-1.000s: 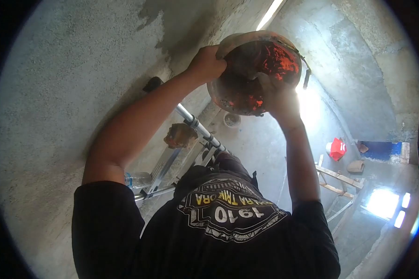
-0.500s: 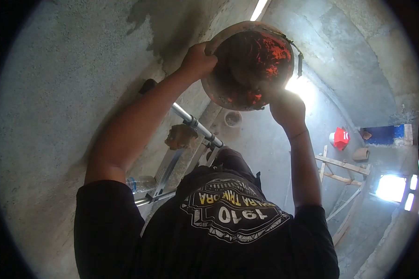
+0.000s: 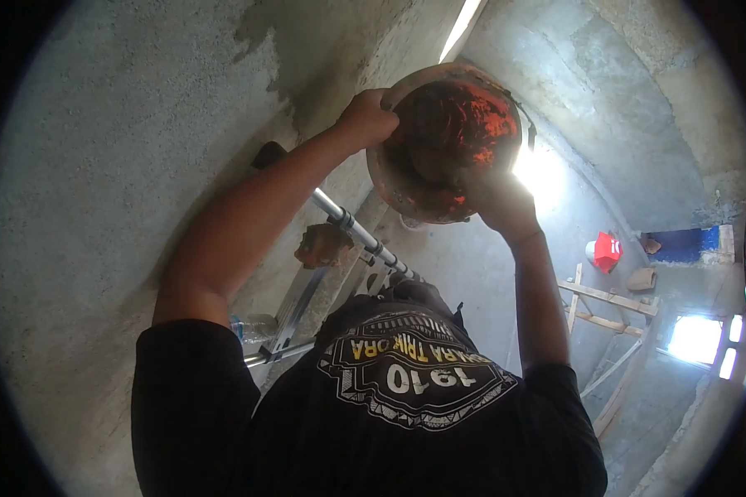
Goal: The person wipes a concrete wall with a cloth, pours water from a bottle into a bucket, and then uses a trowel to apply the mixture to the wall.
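Note:
Raised in front of me is a round bucket (image 3: 493,120), its mouth tilted toward my head. Dark, dried grime coats its inside, with orange-red patches showing through. My left hand (image 3: 370,120) is closed around the left side of the rim, thumb inward. At the lower right of the rim, my right hand (image 3: 507,205) grips the bucket too, its fingers partly lost in haze and glare. A thin carrying handle (image 3: 529,123) hangs along the bucket's right edge.
Beneath my arms stands a metal ladder (image 3: 352,228) beside the rough plastered wall (image 3: 141,149). A plastic bottle (image 3: 257,328) and a brown lump (image 3: 322,246) are near it. Wooden framing (image 3: 609,298) and a red-and-white container (image 3: 606,252) stand lower right.
The bucket has come down in the view, nearer my body, with both hands still holding it. It now overlaps most of the round container on the floor below.

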A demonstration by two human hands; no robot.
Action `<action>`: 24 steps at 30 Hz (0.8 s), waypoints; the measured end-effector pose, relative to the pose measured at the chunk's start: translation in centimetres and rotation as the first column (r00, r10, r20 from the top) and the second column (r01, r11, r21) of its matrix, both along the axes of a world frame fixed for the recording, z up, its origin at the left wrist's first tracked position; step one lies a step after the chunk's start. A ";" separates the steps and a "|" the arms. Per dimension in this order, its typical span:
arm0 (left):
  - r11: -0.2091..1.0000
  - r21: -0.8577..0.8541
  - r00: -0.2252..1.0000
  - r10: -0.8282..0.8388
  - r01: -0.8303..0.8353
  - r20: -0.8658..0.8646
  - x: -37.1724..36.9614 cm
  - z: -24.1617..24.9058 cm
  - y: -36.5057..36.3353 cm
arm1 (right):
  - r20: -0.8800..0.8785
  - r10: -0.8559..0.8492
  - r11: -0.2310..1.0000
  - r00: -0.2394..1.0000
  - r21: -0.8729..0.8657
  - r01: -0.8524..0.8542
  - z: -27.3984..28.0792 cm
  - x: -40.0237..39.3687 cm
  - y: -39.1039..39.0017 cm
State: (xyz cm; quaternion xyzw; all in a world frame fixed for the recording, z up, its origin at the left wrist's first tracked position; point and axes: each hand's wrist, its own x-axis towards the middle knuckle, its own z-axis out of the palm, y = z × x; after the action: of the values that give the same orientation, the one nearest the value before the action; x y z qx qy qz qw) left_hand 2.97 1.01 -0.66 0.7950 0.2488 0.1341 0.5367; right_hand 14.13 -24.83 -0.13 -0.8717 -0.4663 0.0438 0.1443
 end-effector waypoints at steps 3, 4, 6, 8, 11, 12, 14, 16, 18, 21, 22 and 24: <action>0.997 0.057 0.999 -0.044 0.046 -0.031 0.0 -0.5 0.1 | -0.063 -0.030 0.991 0.998 -0.133 0.022 2.6 -1.2 -0.5; 0.993 0.084 0.996 -0.076 0.079 -0.044 0.0 -0.6 0.3 | -0.054 -0.030 0.987 0.998 -0.160 0.021 2.9 -1.4 -0.6; 0.991 0.100 0.994 -0.079 0.086 -0.078 -0.2 0.3 0.2 | -0.002 -0.064 0.992 0.998 -0.113 0.064 3.0 -1.8 -0.8; 0.990 0.102 0.989 -0.082 0.095 -0.126 -0.4 0.1 -0.2 | 0.035 -0.099 0.992 0.995 -0.078 0.101 2.2 -2.0 -1.0; 0.996 0.033 0.994 -0.084 0.086 -0.065 -0.1 -0.5 0.2 | 0.021 -0.152 0.976 0.988 0.160 0.147 -1.4 -1.5 -0.5; 0.994 0.053 0.994 -0.094 0.097 -0.052 0.0 -0.7 0.3 | 0.073 -0.145 0.980 0.987 0.146 0.134 -2.6 -1.5 -0.2; 0.989 0.088 0.993 -0.118 0.120 -0.029 0.0 -0.9 0.1 | 0.122 -0.139 0.984 0.983 0.129 0.123 -3.5 -1.8 -0.1; 0.993 0.067 0.995 -0.089 0.092 -0.049 -0.1 -0.5 -0.2 | -0.012 -0.105 0.994 0.994 -0.010 0.105 -3.2 -2.8 -0.3; 0.997 0.050 0.995 -0.061 0.065 -0.073 -0.3 -0.4 -0.3 | 0.029 -0.112 0.994 0.993 0.021 0.112 -3.0 -3.9 -1.0; 0.997 0.076 0.997 -0.026 0.032 -0.077 -0.2 -0.4 -0.4 | -0.005 -0.138 0.984 0.990 -0.113 0.137 -2.1 -3.5 -1.9; 0.997 0.063 0.996 -0.040 0.045 -0.078 -0.2 -0.4 -0.4 | -0.030 -0.136 0.985 0.990 -0.111 0.132 -1.1 -3.0 -2.3; 0.997 0.054 0.995 -0.056 0.060 -0.078 -0.1 -0.4 -0.3 | -0.056 -0.137 0.986 0.989 -0.105 0.131 0.5 -2.8 -1.9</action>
State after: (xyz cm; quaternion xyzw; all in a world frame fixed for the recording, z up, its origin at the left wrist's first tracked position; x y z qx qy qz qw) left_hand 2.82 0.75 -1.10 0.8212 0.2421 0.0947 0.5080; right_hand 11.37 -26.70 0.37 -0.9054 -0.3991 0.0847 0.1173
